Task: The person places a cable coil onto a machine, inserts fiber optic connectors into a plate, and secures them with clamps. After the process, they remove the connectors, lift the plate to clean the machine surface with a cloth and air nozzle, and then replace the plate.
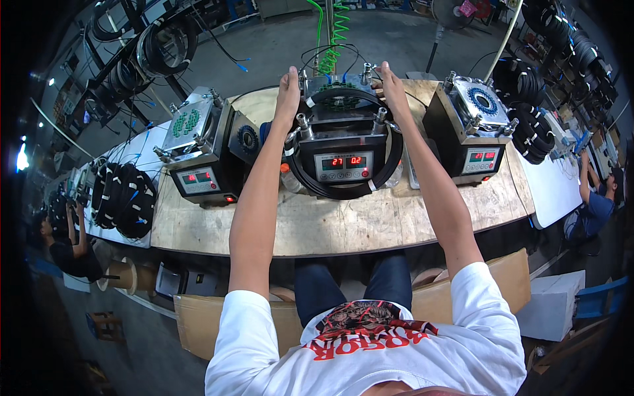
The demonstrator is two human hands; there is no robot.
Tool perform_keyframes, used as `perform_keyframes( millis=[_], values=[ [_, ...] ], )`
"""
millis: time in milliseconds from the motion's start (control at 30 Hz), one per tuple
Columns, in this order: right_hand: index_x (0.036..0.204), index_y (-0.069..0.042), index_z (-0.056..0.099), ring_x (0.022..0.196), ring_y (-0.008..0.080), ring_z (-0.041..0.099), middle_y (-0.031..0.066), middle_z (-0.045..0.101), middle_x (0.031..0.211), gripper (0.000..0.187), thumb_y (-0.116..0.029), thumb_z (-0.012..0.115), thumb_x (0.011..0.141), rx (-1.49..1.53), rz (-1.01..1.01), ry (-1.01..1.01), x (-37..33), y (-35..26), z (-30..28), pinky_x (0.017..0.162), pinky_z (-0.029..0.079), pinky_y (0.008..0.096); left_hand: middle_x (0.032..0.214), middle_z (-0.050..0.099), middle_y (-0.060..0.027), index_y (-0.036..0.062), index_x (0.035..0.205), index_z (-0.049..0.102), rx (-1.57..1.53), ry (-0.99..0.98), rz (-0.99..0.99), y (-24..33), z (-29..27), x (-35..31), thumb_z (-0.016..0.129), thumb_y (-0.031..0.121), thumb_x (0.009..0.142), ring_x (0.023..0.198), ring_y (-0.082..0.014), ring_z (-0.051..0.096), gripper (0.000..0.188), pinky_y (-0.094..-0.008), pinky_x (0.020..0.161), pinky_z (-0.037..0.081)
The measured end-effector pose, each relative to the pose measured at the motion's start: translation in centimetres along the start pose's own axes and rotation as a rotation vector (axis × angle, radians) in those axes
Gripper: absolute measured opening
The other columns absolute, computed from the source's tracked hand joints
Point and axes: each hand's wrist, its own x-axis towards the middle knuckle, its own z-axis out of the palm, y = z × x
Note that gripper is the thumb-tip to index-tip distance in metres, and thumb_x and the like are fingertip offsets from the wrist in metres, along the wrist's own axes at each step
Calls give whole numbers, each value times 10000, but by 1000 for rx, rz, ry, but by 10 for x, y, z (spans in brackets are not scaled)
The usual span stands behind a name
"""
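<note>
In the middle of the bench stands a black heating machine (350, 167) with a red-lit display and a metal plate on top. My left hand (288, 96) is closed at its far left corner, beside a metal post. My right hand (393, 96) is closed at the far right corner, by another metal post (366, 74). What the fingers grip is hidden. A coil of black cable (330, 192) hangs around the machine's front, between my forearms. Two blue-tipped cable ends (345, 78) stand at the back of the plate, near green parts.
Similar machines stand left (201, 177) and right (472, 155) on the wooden bench (218, 228). Cable bundles (123, 198) lie on a white table at left; more (531, 132) hang at right. A green coiled hose (338, 33) drops behind. Two other people work at the sides.
</note>
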Motion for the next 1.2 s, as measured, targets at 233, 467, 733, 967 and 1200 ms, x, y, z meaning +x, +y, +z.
perform_keyframes(
  millis=[233,467,733,967,1200],
  values=[
    [1310,-30,637,689,136,556,90,628,777,774,-686,390,983,-158,-3,47,1,-2,-3,700,452,294,1313,523,-166,-9,1482,362,49,-95,-30,9,2,-6,342,737,962,1086,-263,562,909,-377,987,421],
    [1317,-10,625,726,149,575,105,657,874,801,-699,409,969,-147,-15,38,-2,-1,-1,724,469,315,1227,604,-201,-4,1312,555,123,-21,-104,7,3,-5,335,769,933,1181,-325,552,889,-383,1061,379],
    [1239,33,634,705,150,530,77,600,769,789,-680,429,971,-49,-4,57,-6,-5,-1,681,429,298,1057,566,-101,6,1356,499,64,-15,-17,-1,0,-2,398,753,938,931,-193,540,862,-327,876,429],
    [1289,-10,641,704,134,541,86,623,812,788,-691,401,976,-156,-6,35,-2,-2,-6,678,433,289,1144,589,-153,-31,1368,488,81,-16,-82,8,1,-7,371,783,924,1025,-229,582,934,-324,911,435],
    [1295,-18,631,750,149,574,91,639,863,793,-700,376,980,-69,-26,12,-3,-4,1,718,459,305,1210,587,-183,-86,1393,464,124,-52,-106,10,-3,-5,354,802,914,1040,-256,587,1016,-353,950,436]
  ],
)
